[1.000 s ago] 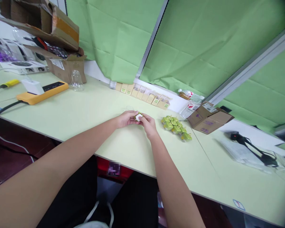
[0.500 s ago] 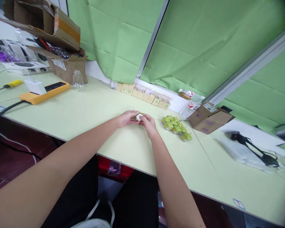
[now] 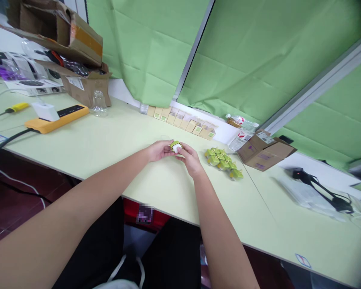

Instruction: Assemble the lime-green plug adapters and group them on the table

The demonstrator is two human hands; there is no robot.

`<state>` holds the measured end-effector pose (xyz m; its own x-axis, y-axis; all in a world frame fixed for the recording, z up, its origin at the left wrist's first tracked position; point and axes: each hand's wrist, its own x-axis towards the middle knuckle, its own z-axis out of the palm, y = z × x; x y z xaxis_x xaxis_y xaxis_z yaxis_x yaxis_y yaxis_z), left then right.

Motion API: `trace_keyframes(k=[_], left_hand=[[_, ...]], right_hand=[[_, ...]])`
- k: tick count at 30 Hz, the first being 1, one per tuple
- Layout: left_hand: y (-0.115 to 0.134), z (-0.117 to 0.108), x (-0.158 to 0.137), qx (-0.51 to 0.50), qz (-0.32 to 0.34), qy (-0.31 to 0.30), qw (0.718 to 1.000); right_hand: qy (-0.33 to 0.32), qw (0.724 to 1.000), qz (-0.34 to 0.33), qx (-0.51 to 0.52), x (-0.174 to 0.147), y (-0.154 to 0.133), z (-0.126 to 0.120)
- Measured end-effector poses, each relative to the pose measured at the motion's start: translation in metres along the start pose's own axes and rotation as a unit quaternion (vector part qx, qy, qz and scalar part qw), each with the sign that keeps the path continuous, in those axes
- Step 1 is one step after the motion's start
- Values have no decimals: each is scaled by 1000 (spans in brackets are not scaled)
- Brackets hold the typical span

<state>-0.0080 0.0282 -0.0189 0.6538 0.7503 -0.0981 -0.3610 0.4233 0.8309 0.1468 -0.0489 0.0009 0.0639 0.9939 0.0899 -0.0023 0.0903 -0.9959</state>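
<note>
Above the middle of the table, a small rounded green-and-white piece [image 3: 176,147] sits between both hands; its exact kind is too small to make out. My left hand [image 3: 161,151] pinches its left side with the fingertips. From the right, my right hand [image 3: 190,155] grips it, the thumb resting on its white face. Some of the lower fingers are hidden behind it. A cluster of similar small green pieces with loops [image 3: 223,159] lies on the table to the right of my right hand. Something thin and clear lies just behind my left hand.
Small cardboard boxes [image 3: 180,119] line the wall behind. Plastic bottles [image 3: 240,139] and a carton [image 3: 263,152] stand back right. An orange power strip [image 3: 63,117], a yellow screwdriver [image 3: 17,107] and a clear jar [image 3: 98,105] are at left. A black headset-like device [image 3: 321,188] lies far right.
The green-and-white piece has tilted slightly in the fingers, so more of its green upper edge shows. Both hands stay in nearly the same place.
</note>
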Motion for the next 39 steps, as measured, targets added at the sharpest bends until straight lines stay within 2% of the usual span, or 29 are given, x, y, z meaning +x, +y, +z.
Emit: trace_keyframes(k=[4, 12, 18, 28, 39], left_hand=[[0, -3, 2, 12, 4, 5, 1000], [-2, 5, -2, 63, 46, 80, 994], [-2, 6, -2, 57, 47, 80, 994], [-1, 0, -2, 52, 53, 42, 996], [-2, 4, 0, 81, 51, 84, 992]], right_hand=[[-26, 1000, -7, 11, -2, -2, -2], [-23, 1000, 10, 2, -2, -1, -2], [-11, 1000, 6, -5, -1, 0, -1], [-15, 1000, -5, 15, -2, -1, -1], [-12, 999, -10, 36, 1, 5, -2]])
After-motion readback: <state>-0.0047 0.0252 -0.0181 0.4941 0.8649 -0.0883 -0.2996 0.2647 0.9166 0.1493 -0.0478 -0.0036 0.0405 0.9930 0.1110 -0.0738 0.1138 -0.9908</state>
